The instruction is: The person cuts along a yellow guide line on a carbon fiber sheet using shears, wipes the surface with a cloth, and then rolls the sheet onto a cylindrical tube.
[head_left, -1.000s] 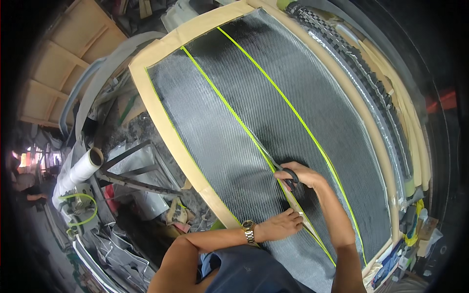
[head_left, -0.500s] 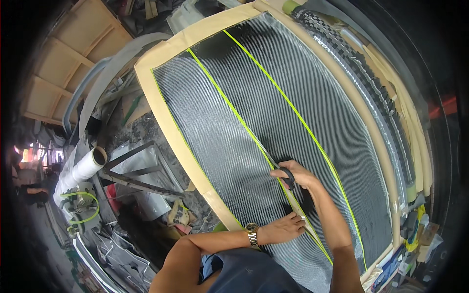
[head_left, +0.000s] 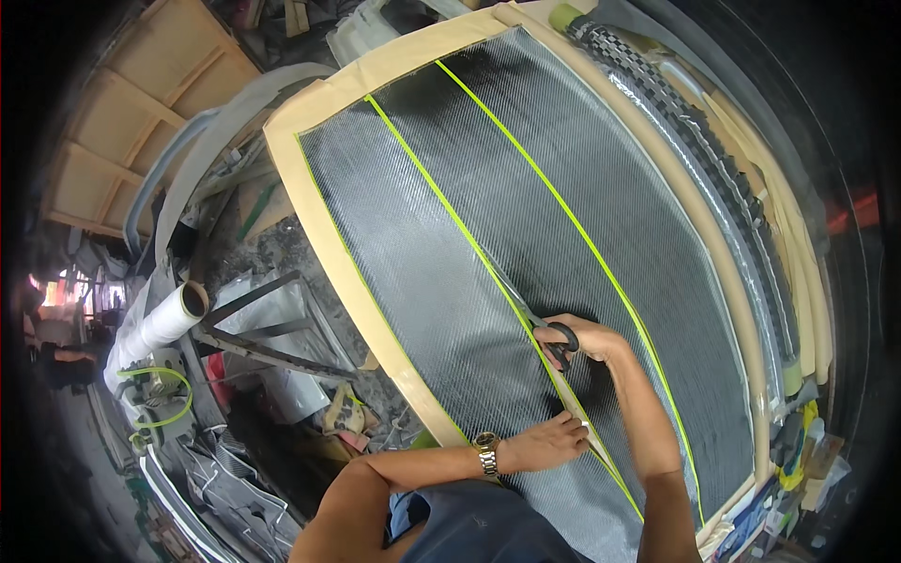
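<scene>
A wide sheet of dark grey woven carbon-fibre cloth [head_left: 413,253] lies over brown paper [head_left: 314,202] on the table. Bright green lines [head_left: 549,183] run lengthwise along it. My right hand [head_left: 589,338] grips the black handles of a pair of scissors [head_left: 561,336], their blades lying along the middle green line. Behind them the cloth is parted in a narrow slit that shows pale paper. Lower down, my left hand [head_left: 549,443], with a metal watch on its wrist, has its fingers closed at the cut edge near this slit.
A brown paper tube [head_left: 648,122] runs along the right edge, with a roll of checked dark cloth [head_left: 671,103] beyond it. At the left stand a white roll [head_left: 169,319] and a metal frame [head_left: 272,349]. A wooden panel [head_left: 141,103] leans at the far left.
The handles of the scissors have spread apart in my right hand, which has shifted slightly. My left hand stays by the slit. The whole view has moved a little.
</scene>
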Tool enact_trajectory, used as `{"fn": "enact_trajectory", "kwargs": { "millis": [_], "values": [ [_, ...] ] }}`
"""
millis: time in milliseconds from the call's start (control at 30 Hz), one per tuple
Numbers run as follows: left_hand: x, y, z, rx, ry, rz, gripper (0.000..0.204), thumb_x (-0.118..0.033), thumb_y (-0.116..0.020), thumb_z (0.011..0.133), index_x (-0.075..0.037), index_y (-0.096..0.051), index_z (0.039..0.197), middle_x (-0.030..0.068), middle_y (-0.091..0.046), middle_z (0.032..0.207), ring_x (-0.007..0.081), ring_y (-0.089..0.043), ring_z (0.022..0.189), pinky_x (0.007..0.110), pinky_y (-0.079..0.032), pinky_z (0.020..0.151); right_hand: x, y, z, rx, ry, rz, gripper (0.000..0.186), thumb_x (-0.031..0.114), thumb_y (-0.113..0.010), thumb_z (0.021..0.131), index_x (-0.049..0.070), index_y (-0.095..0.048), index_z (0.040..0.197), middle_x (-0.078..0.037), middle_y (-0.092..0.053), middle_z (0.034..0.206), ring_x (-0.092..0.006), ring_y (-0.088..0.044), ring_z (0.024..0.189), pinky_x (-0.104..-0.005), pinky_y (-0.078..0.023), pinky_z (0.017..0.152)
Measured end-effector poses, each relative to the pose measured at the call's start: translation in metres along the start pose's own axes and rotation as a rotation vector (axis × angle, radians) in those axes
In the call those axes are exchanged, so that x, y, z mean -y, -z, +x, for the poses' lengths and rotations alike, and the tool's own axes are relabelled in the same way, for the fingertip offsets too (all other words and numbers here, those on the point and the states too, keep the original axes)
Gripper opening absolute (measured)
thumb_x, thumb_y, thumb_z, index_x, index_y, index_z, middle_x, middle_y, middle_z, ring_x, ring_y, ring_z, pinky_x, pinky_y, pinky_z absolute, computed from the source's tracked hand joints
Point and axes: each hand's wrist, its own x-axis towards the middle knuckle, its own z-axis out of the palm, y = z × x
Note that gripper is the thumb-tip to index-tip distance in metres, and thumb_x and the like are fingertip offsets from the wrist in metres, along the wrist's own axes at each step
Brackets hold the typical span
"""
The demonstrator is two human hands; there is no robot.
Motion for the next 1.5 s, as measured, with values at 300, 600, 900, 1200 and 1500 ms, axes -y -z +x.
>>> {"fn": "enact_trajectory", "kwargs": {
  "millis": [300, 600, 900, 1200, 1500],
  "values": [
    [-0.003, 0.002, 0.0, 0.03, 0.0, 0.043, 0.012, -0.017, -0.054, 0.084, -0.007, -0.06, 0.087, 0.0037, -0.057, 0.093, 0.0177, -0.056, 0.097, 0.031, -0.041, 0.088, 0.034, -0.001, 0.042, -0.105, 0.023, -0.068, 0.053, 0.062, -0.068, 0.08, 0.012, -0.056, 0.066, -0.001, -0.055, 0.056, -0.0087, -0.055, 0.048, -0.0225, -0.04, 0.041],
    [-0.002, 0.001, 0.0, 0.024, -0.005, 0.006, 0.014, -0.016, -0.054, 0.084, -0.006, -0.061, 0.09, 0.0042, -0.058, 0.094, 0.0172, -0.057, 0.098, 0.031, -0.041, 0.087, 0.032, -0.011, 0.049, -0.184, 0.091, 0.026, 0.048, 0.054, -0.075, 0.079, 0.013, -0.056, 0.064, -0.001, -0.053, 0.05, -0.0102, -0.049, 0.039, -0.0234, -0.028, 0.036],
    [-0.001, 0.0, 0.0, 0.038, 0.002, -0.017, 0.014, -0.016, -0.054, 0.085, -0.005, -0.061, 0.09, 0.005, -0.058, 0.095, 0.0179, -0.057, 0.1, 0.032, -0.041, 0.089, 0.027, -0.008, 0.049, -0.178, 0.136, -0.004, 0.049, 0.054, -0.076, 0.078, 0.011, -0.057, 0.063, -0.001, -0.052, 0.049, -0.0101, -0.048, 0.039, -0.0244, -0.031, 0.037],
    [0.0, -0.002, -0.002, 0.058, 0.01, -0.023, 0.015, -0.016, -0.054, 0.085, -0.005, -0.061, 0.092, 0.006, -0.058, 0.098, 0.0192, -0.056, 0.101, 0.033, -0.041, 0.091, 0.032, 0.001, 0.045, -0.027, 0.019, 0.04, 0.056, 0.062, -0.07, 0.08, 0.01, -0.058, 0.065, -0.001, -0.055, 0.055, -0.012, -0.056, 0.047, -0.0262, -0.043, 0.043],
    [-0.003, -0.003, 0.001, 0.086, -0.009, 0.021, 0.017, -0.018, -0.054, 0.086, -0.006, -0.062, 0.095, 0.0055, -0.059, 0.101, 0.0191, -0.056, 0.104, 0.033, -0.041, 0.09, 0.068, 0.002, 0.08, -0.118, 0.081, -0.04, 0.066, 0.073, -0.07, 0.071, 0.008, -0.058, 0.067, -0.005, -0.054, 0.055, -0.0154, -0.056, 0.045, -0.0274, -0.048, 0.042]
  ]
}}
